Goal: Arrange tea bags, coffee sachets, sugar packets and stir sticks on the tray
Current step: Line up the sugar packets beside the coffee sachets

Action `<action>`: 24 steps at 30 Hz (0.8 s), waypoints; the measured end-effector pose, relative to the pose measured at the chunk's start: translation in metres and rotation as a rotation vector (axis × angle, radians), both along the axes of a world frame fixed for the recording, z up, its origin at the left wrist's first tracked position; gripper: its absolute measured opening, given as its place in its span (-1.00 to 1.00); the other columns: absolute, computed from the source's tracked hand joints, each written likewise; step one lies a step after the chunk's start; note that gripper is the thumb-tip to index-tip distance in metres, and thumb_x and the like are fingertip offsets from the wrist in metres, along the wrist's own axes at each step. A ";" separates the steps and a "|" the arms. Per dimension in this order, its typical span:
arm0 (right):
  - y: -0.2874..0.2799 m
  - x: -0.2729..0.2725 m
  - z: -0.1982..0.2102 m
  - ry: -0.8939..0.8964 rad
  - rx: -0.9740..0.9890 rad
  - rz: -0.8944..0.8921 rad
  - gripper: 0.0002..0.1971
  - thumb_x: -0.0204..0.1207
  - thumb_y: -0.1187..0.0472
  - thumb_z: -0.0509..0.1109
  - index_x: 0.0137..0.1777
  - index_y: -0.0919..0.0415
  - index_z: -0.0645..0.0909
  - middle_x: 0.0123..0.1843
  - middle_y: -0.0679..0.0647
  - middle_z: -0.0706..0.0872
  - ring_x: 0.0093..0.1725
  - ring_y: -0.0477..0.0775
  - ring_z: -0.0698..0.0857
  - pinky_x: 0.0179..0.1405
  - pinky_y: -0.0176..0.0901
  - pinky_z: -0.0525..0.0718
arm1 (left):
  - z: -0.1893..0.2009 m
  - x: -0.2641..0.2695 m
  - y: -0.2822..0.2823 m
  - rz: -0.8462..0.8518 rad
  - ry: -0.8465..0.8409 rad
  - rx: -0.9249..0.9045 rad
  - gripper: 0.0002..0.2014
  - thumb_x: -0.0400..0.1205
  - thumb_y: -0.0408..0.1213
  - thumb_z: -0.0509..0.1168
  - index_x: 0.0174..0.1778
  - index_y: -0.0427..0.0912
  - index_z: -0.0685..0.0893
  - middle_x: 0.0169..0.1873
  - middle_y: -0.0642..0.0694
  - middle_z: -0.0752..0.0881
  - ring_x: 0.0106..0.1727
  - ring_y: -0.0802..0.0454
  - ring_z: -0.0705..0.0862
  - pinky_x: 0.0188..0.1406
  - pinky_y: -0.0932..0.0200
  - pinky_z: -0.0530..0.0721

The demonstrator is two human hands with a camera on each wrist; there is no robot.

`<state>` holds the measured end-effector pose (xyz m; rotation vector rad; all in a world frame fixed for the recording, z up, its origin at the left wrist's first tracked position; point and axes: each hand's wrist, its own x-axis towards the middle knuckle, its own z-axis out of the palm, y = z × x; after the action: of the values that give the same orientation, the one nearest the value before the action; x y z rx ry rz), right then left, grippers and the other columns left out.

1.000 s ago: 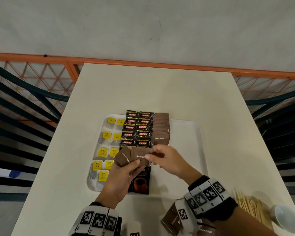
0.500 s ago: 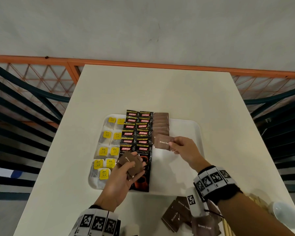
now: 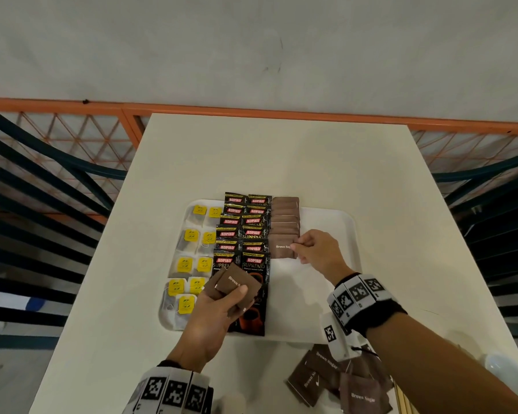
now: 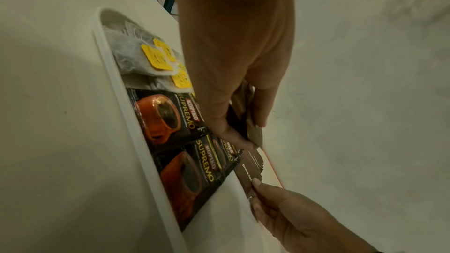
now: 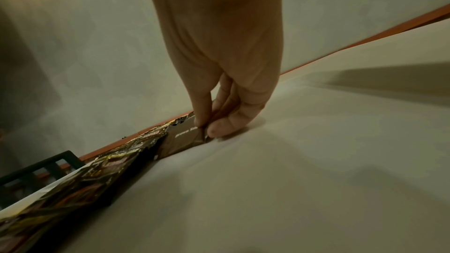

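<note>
On the white tray (image 3: 341, 234): nine yellow-tagged tea bags (image 3: 189, 264), two columns of "KOPIKO SUPREMO" sachets (image 3: 243, 234), one "Brown Sugar" column. Right hand (image 3: 317, 249) pinching its nearest packet (image 3: 283, 248); left hand (image 3: 213, 312) gripping several sugar packets (image 3: 234, 285).

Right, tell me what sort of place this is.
Probably a cafe or canteen terrace, though I can't be sure: a plain white table against an orange mesh railing, with a serving tray of coffee sachets.
</note>
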<state>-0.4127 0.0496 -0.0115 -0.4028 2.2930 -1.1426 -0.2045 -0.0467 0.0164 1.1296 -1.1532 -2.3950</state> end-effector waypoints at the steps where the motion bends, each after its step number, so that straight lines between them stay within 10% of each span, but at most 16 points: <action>1: 0.000 0.000 -0.001 -0.008 0.003 -0.009 -0.81 0.41 0.28 0.51 -0.28 0.17 0.51 -0.41 0.10 0.68 -0.45 0.03 0.62 -0.22 -0.15 0.70 | 0.000 0.000 0.000 0.000 -0.003 -0.009 -0.69 0.55 -0.60 0.26 0.05 -0.11 0.65 -0.21 -0.05 0.82 -0.20 0.07 0.81 -0.23 0.17 0.78; 9: 0.001 0.035 0.027 0.183 0.024 0.137 -0.80 0.54 0.07 0.36 -0.01 0.21 0.62 -0.19 -0.04 0.64 -0.19 -0.08 0.59 -0.26 -0.48 0.45 | 0.000 -0.003 0.004 -0.020 -0.011 -0.056 -0.67 0.53 -0.56 0.31 0.04 -0.02 0.66 -0.24 0.04 0.83 -0.21 0.14 0.79 -0.29 0.24 0.72; 13: 0.004 0.074 0.044 -0.026 -0.075 0.322 -0.74 0.60 -0.05 0.21 -0.03 0.12 0.60 -0.23 -0.10 0.64 -0.24 -0.13 0.62 -0.23 -0.39 0.53 | 0.001 -0.003 0.007 -0.014 -0.030 -0.103 -0.69 0.49 -0.52 0.36 0.08 -0.10 0.67 -0.14 -0.09 0.82 -0.13 0.04 0.79 -0.30 0.24 0.71; 24: 0.013 0.089 0.043 -0.222 -0.220 0.314 -0.95 0.54 0.25 0.37 -0.04 0.18 0.63 -0.12 0.08 0.71 -0.20 -0.06 0.68 -0.31 -0.34 0.69 | 0.000 0.009 0.013 -0.007 -0.072 -0.131 -0.85 0.55 -0.42 0.34 -0.01 -0.14 0.69 -0.14 -0.15 0.80 -0.11 -0.06 0.76 -0.28 0.17 0.73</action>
<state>-0.3239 0.0629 0.0312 -0.6590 1.8427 -1.2119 -0.1955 -0.0334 0.0163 1.1797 -1.3180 -2.2628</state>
